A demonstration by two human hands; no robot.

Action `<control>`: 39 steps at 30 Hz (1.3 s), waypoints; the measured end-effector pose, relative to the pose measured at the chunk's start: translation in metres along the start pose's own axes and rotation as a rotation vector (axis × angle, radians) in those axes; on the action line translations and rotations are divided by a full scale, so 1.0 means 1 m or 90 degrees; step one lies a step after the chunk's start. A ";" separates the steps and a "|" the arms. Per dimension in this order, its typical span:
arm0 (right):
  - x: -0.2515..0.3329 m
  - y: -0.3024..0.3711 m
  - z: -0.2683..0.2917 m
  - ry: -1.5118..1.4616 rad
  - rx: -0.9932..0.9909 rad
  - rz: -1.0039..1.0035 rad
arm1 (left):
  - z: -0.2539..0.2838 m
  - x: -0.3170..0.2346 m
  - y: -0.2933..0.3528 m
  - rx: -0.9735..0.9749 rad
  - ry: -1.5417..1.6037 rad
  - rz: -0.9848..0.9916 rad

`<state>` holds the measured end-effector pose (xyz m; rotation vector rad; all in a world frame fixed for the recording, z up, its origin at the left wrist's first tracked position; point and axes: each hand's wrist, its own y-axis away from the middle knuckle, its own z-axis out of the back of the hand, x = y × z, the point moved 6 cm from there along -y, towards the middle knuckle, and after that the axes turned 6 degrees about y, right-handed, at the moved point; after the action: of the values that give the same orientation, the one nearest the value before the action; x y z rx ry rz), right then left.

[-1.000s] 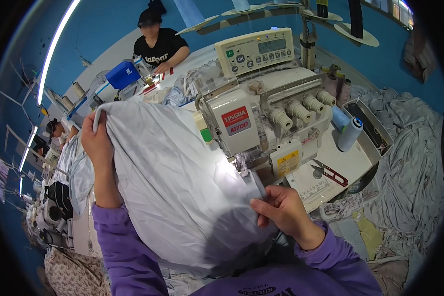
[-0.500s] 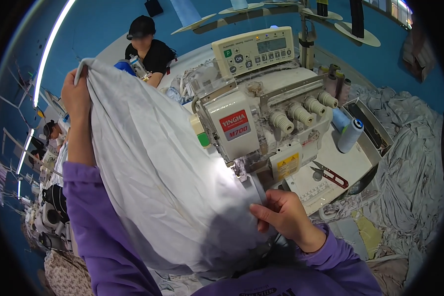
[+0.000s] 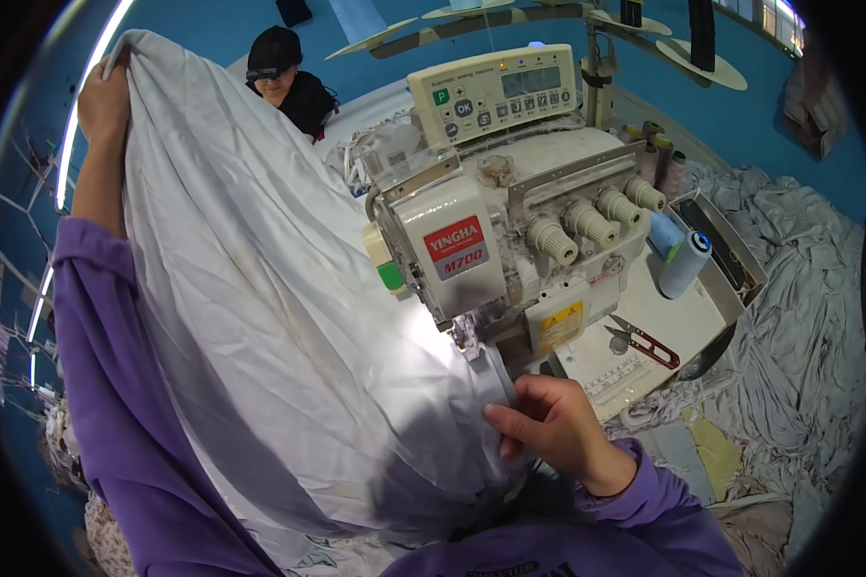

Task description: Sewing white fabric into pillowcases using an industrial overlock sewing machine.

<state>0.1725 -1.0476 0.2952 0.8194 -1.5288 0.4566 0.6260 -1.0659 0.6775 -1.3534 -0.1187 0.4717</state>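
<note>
A large pale grey cloth (image 3: 250, 288) spreads from the upper left down to the overlock sewing machine (image 3: 457, 240). My left hand (image 3: 106, 101) is raised high at the left, closed on a gathered upper edge of the cloth. Below the lit presser foot (image 3: 467, 341), my right hand (image 3: 553, 428) pinches the cloth's folded edge band between thumb and fingers. That band runs up under the presser foot. The needle itself is too small to make out. My lap and part of the table lie hidden under the cloth.
Thread snips (image 3: 645, 341) and a light blue thread cone (image 3: 685, 264) lie on the machine's right side. A control panel (image 3: 491, 91) tops the machine. Heaped grey fabric (image 3: 799, 337) fills the right. Another person (image 3: 284, 77) sits beyond the machine.
My left hand has moved up and to the left, stretching the cloth higher and wider. My right hand stays almost in place, still pinching the edge by the presser foot.
</note>
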 end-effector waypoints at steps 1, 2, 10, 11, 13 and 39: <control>0.001 0.000 -0.002 -0.008 0.005 0.001 | 0.001 0.007 -0.013 0.000 -0.003 0.000; 0.002 0.001 -0.003 -0.017 0.012 0.004 | 0.007 0.017 -0.030 -0.030 0.010 0.011; 0.002 0.002 -0.003 -0.033 0.022 0.012 | 0.012 0.083 -0.027 -0.084 -0.061 0.153; 0.005 0.003 -0.006 -0.035 0.035 0.019 | 0.007 0.099 -0.021 -0.023 -0.128 0.171; 0.005 0.002 -0.012 -0.043 0.046 0.023 | -0.002 0.115 0.032 0.033 0.010 0.128; 0.001 -0.001 0.000 -0.056 0.000 0.031 | 0.123 -0.045 0.262 0.071 0.694 0.368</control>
<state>0.1732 -1.0482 0.2962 0.8125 -1.6321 0.4607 0.4750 -0.9354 0.4627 -1.3602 1.1972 0.1520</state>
